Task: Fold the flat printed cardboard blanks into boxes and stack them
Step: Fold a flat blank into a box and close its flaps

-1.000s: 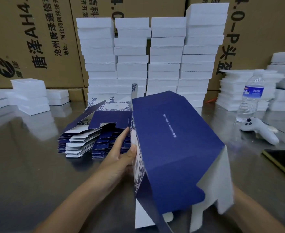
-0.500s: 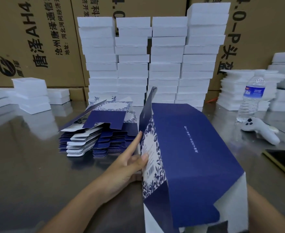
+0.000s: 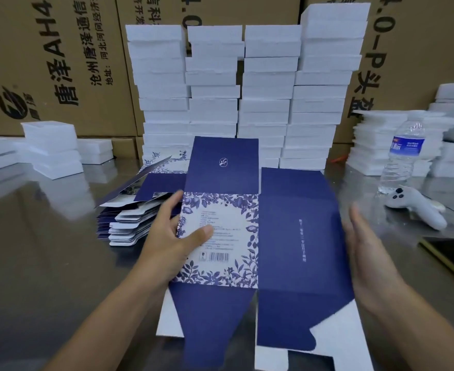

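Blank: a printed cardboard blank (image 3: 295, 236) lies spread at the near centre of the counter (image 3: 46, 250). Its floral panel with a barcode faces up, a dark blue panel lies to its right, and blue flaps with white undersides point toward the near edge.
Far flap: a blue flap bearing a small white emblem extends from the far side of the floral panel.
Left grip: the left grip (image 3: 175, 236) holds the blank's left edge, thumb pressed on the floral panel and fingers curled round the edge.
Right grip: the right grip (image 3: 367, 253) is held flat with straight fingers just beside the blue panel's right edge. It is blurred, and contact cannot be told.
Flat pile: a pile of flat blanks (image 3: 129, 223), blue and white, sits on the counter to the left, just beyond the left grip, its top sheets lifted.
Right side: a dark phone (image 3: 453, 255) lies at the right edge; farther off lies a white controller (image 3: 418, 207), and behind it a water bottle (image 3: 404, 156) with a blue label stands upright.
Low white stacks: low white piles (image 3: 52, 148) stand at far left, and more at far right behind the bottle.
Tall stacks: four tall white stacks (image 3: 247, 89) rise side by side at the far centre, behind the blank.
Back wall: brown cartons (image 3: 60, 62) with black lettering fill the far side.
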The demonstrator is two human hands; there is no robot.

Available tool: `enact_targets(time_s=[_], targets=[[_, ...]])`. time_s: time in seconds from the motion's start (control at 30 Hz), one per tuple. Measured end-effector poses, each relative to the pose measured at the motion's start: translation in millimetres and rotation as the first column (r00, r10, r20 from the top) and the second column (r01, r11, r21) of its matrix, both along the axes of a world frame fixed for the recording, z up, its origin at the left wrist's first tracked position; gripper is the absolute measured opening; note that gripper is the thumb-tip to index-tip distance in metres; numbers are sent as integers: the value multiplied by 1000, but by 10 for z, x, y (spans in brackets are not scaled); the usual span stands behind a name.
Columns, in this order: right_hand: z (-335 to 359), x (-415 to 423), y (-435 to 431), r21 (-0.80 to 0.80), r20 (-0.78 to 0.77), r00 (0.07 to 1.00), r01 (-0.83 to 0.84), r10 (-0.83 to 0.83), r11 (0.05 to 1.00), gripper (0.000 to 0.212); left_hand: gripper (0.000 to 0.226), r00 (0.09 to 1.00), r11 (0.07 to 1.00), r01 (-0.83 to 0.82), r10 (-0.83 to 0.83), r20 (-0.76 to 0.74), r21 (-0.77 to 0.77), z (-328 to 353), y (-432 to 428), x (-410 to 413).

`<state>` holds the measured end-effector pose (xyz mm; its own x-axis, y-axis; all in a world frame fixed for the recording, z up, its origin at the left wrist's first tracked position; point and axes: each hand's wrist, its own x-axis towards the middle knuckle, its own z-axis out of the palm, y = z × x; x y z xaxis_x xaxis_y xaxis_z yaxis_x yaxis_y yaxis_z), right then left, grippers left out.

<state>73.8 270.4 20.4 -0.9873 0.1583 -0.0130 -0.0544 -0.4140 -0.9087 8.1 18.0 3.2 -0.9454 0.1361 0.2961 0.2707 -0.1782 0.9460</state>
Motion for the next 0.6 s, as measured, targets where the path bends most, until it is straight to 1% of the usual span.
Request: enact_targets(time_s=[0.03,0.07,0.13,0.2,0.27,0.3,0.37,0.4,0.5,0.6], targets=[[-37,-16,-4,44,10,999,45,-45,998,51,63,1000,999,-9,8,-5,-46,-7,2,-1],[-69,-24,-6,119,32,991,125,-130,985,44,51,1000,995,-9,7,-21,-104,-19,8,-3],[-129,-35,17,246,-5,967,247,-254,937,33,38,999,982,-18,10,-44,-187,-27,16,7],[-157,-42,37,330,-45,953,299,-301,895,30,34,999,981,-13,6,-34,-193,-27,4,20],[-168,-35,47,365,-44,948,308,-314,878,31,23,1000,987,2,-1,4,-160,-5,12,53],[-174,-34,52,378,-42,948,308,-317,873,31,23,999,988,-18,24,35,-150,-1,20,61],[-180,-31,55,400,-41,952,294,-304,868,32,37,989,983,-98,113,92,-153,-14,22,40],[-174,-25,45,409,-42,954,286,-295,867,32,40,985,978,-128,144,91,-166,-18,16,22],[-172,-19,11,396,-52,961,270,-272,878,32,39,981,950,-189,192,-13,-247,-25,-11,-28],[-167,-25,-16,385,-43,964,259,-263,886,32,39,968,930,-249,234,-85,-271,-41,-33,-49]])
